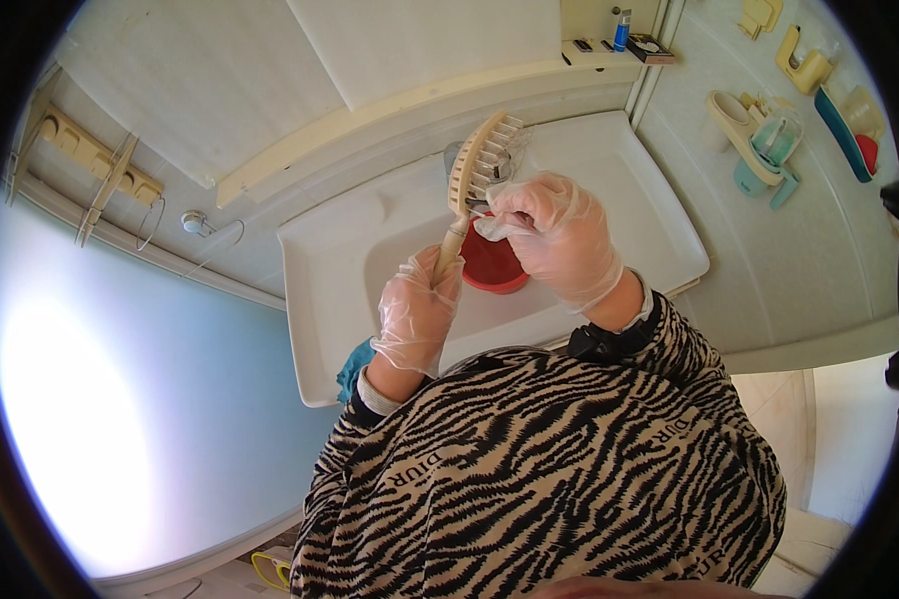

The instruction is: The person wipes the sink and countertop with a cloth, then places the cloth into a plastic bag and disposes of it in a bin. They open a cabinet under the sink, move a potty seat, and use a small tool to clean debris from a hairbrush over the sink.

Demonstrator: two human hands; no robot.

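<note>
My left hand (417, 307), in a thin transparent glove, is closed round the handle of a cream hairbrush (461, 180). The brush stands tilted over the sink, its bristles turned to the right. My right hand (564, 235), gloved the same way, pinches close beside the lower bristles. What its fingertips hold, if anything, is too small to make out. Below both hands a red basin (494, 268) sits in the white sink (320, 290), partly hidden by the right hand. The grey faucet (452, 158) shows partly behind the brush head.
A teal cloth (355, 369) hangs at the sink's left front edge, near my left wrist. Wall holders with a teal cup (757, 176) are at the right. A blue tube (622, 31) stands on the back ledge. A towel rack (100, 165) is at the left.
</note>
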